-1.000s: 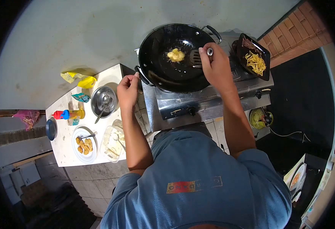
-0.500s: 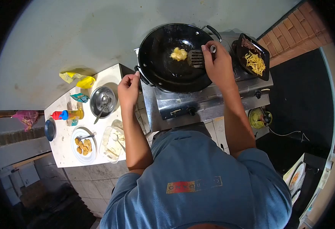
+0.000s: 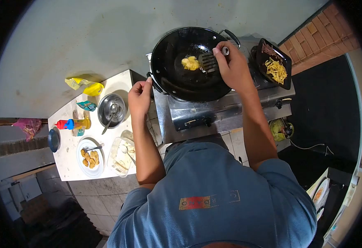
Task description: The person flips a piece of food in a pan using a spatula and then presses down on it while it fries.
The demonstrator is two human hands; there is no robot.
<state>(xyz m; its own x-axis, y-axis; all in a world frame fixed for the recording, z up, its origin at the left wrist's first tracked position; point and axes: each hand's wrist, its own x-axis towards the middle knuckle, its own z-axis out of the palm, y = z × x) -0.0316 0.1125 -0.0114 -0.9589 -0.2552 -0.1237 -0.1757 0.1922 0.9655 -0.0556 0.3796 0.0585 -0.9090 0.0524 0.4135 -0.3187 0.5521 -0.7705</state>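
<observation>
A black wok (image 3: 177, 89) sits on the steel gas stove (image 3: 189, 111). Inside it lies a lumpy yellow piece of food (image 3: 190, 63), left of centre, with a little oil sheen around. My right hand (image 3: 232, 66) is closed around the handle of a slotted spatula (image 3: 208, 62); the spatula's head is tilted in the wok, its edge at the food's right side. At the wok's left loop handle, my left hand (image 3: 140, 97) grips with thumb and curled fingers.
Right of the wok, a black tray (image 3: 287, 62) holds yellow strips and shredded meat. On the white table (image 3: 67, 165) at left are a steel bowl (image 3: 106, 120) with a spoon, a plate (image 3: 98, 171) of browned pieces, a plastic tub (image 3: 114, 159) and sauce bottles (image 3: 71, 124). A wall rises behind the stove.
My right hand has moved slightly left with the spatula, which is now more tilted. The yellow food has shifted a little left and down. My left hand stays at the wok handle.
</observation>
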